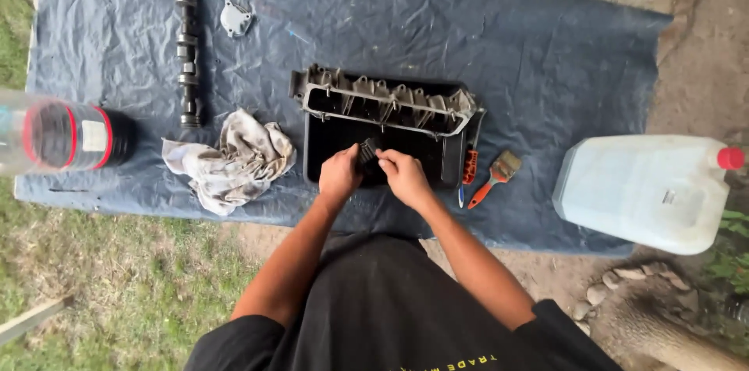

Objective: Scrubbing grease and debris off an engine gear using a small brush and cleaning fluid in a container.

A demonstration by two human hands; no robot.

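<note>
My left hand (339, 174) and my right hand (402, 174) meet over a black tray (451, 159) on a blue tarp (468, 43). Together they hold a small dark ribbed part (368, 154) between them. A grey metal engine piece with several ribs (382, 99) rests across the far side of the tray. How tightly each hand grips the dark part is hard to tell.
A dirty rag (230, 156) lies left of the tray, a camshaft (187, 35) and small metal cover (236, 17) farther back. An orange-handled paintbrush (496, 177) and a screwdriver (469, 168) lie right of the tray. A white jug with a red cap (647, 191) lies at right, a clear bottle (55, 135) at left.
</note>
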